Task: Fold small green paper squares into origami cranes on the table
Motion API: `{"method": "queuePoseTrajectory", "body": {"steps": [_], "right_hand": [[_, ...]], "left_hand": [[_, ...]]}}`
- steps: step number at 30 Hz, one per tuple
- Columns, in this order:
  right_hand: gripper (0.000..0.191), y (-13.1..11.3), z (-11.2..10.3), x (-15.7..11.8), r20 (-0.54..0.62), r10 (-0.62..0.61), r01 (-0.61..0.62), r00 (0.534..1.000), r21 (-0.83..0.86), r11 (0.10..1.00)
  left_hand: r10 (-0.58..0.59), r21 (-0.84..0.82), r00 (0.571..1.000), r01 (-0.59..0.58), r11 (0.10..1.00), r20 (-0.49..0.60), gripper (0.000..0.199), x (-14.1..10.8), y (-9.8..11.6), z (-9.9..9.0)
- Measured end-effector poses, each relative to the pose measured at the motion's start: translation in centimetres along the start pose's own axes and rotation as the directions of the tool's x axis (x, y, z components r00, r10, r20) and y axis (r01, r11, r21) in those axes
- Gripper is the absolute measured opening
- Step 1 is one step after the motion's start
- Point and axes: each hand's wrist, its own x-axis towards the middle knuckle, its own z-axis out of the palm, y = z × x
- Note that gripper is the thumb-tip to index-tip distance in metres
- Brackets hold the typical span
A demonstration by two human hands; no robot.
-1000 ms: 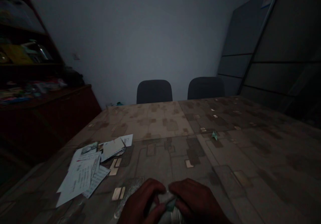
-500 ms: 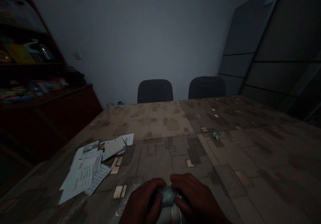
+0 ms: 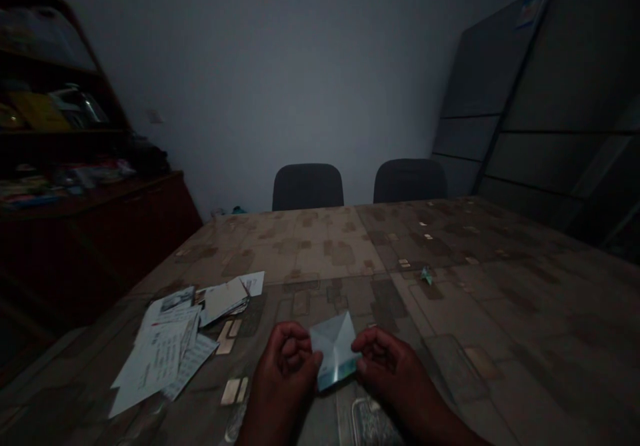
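A small creased sheet of paper (image 3: 336,347), pale with a blue-green lower edge, is held up just over the table near its front. My left hand (image 3: 287,373) pinches its left edge between thumb and curled fingers. On the opposite edge, my right hand (image 3: 387,369) grips the paper the same way. Fold lines meet near the middle of the sheet, and its top comes to a point. Farther off to the right, a tiny green folded paper piece (image 3: 426,275) lies on the tablecloth.
Loose printed papers (image 3: 160,349) and a stack of cards (image 3: 225,299) lie on the left of the patterned table (image 3: 310,253). Two dark chairs (image 3: 308,186) stand behind the far edge. A loaded shelf unit (image 3: 60,113) is at left, a tall cabinet (image 3: 475,93) at right.
The paper, earlier bunched low between both hands, is now spread out flatter and farther from me. My hands have moved forward and apart to its two sides.
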Motion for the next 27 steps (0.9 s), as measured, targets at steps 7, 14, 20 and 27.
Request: {"method": "queuePoseTrajectory", "body": {"steps": [7, 14, 20, 27], "right_hand": [[0.012, 0.8, 0.7, 0.6, -0.023, 0.011, -0.009, 1.0, 0.086, 0.996], [0.015, 0.6, 0.5, 0.4, -0.04, 0.011, -0.008, 0.999, 0.073, 0.997], [0.008, 0.9, 0.0, 0.1, -0.032, -0.035, 0.036, 0.999, 0.025, 0.999], [0.009, 0.9, -0.2, 0.0, 0.032, -0.08, 0.083, 0.996, -0.069, 0.994]], "left_hand": [[-0.023, -0.048, 0.998, 0.026, 0.998, 0.065, 0.03, 0.8, -1.3, -1.7], [0.213, 0.388, 0.945, -0.298, 0.872, 0.247, 0.033, 1.1, -1.1, -2.9], [0.469, 0.545, 0.799, -0.601, 0.585, 0.377, 0.054, 1.4, -0.3, -3.3], [0.692, 0.478, 0.354, -0.878, 0.014, 0.629, 0.031, 1.9, 0.4, -3.6]]}}
